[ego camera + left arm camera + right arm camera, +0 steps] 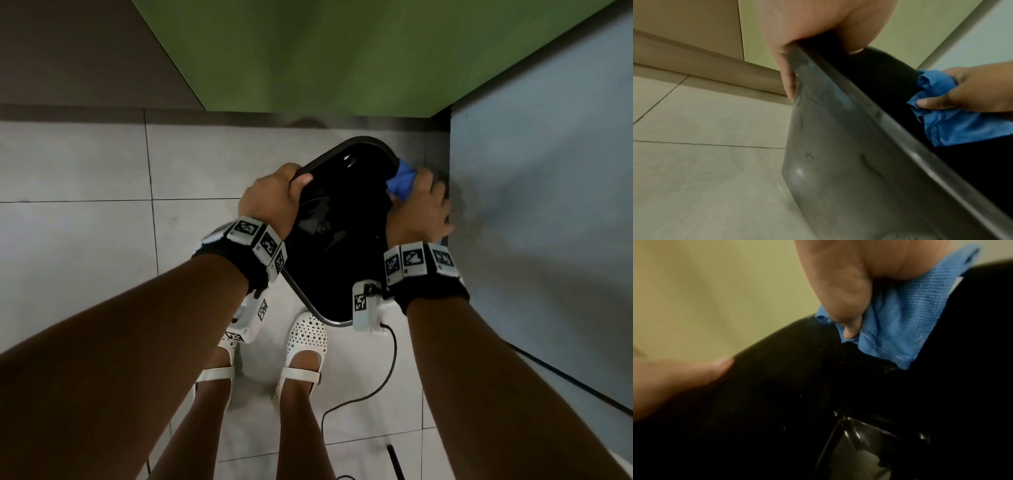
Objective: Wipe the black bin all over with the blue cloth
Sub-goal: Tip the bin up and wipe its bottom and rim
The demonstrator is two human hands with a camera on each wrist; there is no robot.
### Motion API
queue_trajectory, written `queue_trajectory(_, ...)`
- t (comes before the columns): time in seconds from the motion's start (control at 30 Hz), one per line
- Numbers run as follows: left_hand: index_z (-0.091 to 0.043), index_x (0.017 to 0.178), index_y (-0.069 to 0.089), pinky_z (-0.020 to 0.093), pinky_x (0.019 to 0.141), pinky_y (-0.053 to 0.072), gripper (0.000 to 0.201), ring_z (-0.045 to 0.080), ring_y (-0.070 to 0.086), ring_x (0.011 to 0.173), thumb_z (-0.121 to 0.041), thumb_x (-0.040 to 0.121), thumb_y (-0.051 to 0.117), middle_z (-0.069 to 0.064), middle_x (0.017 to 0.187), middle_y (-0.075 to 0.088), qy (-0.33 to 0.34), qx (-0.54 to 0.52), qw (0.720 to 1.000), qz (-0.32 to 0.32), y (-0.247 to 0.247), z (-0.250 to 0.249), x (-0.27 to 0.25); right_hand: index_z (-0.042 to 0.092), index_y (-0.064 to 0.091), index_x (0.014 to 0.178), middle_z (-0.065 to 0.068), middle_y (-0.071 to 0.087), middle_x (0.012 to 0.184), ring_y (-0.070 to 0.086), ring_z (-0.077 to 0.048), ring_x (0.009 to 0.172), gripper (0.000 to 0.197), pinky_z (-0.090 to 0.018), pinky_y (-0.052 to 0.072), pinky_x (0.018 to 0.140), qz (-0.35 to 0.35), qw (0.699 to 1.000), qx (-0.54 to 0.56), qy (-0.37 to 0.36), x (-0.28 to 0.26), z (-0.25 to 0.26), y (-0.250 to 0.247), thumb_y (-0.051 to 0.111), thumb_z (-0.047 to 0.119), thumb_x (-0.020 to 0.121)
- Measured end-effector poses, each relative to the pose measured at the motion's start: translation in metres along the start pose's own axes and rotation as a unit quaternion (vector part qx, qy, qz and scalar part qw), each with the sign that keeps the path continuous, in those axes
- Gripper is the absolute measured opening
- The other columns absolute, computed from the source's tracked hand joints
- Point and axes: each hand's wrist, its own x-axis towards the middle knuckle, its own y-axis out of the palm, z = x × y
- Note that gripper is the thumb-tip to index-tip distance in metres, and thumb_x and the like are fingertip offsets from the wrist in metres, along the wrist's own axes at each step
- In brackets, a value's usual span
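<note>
Your left hand (274, 198) grips the black bin's (337, 246) rim, tilting it. Your right hand (423, 209) clutches the blue cloth (402, 181) against the far-right rim corner; the unwiped wall runs back toward your wrist.

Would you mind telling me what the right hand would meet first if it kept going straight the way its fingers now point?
Probably the pale blue panel: the right hand, holding the blue cloth at the black bin rim, has fingers reaching toward it. Depth is unclear.
</note>
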Motion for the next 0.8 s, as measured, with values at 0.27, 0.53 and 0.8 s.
queue_trajectory(0.27,-0.013,0.126,0.051,0.032,0.089,0.043,0.047,0.033,0.058,0.111,-0.044,0.098,0.03,0.016,0.119,0.064,0.014,-0.07,0.997,-0.006,-0.016,-0.004,0.011,0.032,0.044,0.13,0.0,0.046,0.135,0.04,-0.028,0.121,0.054,-0.043,0.027,0.097,0.005,0.97,-0.061,-0.237,0.016,0.042,-0.003,0.054,0.011,0.082)
queue_trajectory(0.53,-0.003,0.107,0.06,0.023,0.069,0.035,0.036,0.034,0.061,0.095,-0.029,0.1,0.037,0.022,0.101,0.068,0.021,-0.127,0.988,-0.09,-0.013,0.012,0.024,0.031,0.042,0.132,0.001,0.05,0.128,0.041,-0.026,0.119,0.052,-0.043,0.025,0.101,0.024,0.934,-0.072,-0.349,0.009,0.072,0.003,0.055,0.027,0.081)
queue_trajectory(0.8,-0.001,0.101,0.06,0.02,0.065,0.036,0.035,0.02,0.055,0.076,-0.03,0.099,0.04,0.015,0.083,0.064,0.01,-0.15,0.982,-0.116,-0.01,0.012,0.021,0.027,0.034,0.138,-0.007,0.042,0.136,0.036,-0.031,0.124,0.056,-0.048,0.028,0.103,0.009,0.963,-0.067,-0.26,0.01,0.055,0.001,0.054,0.029,0.086)
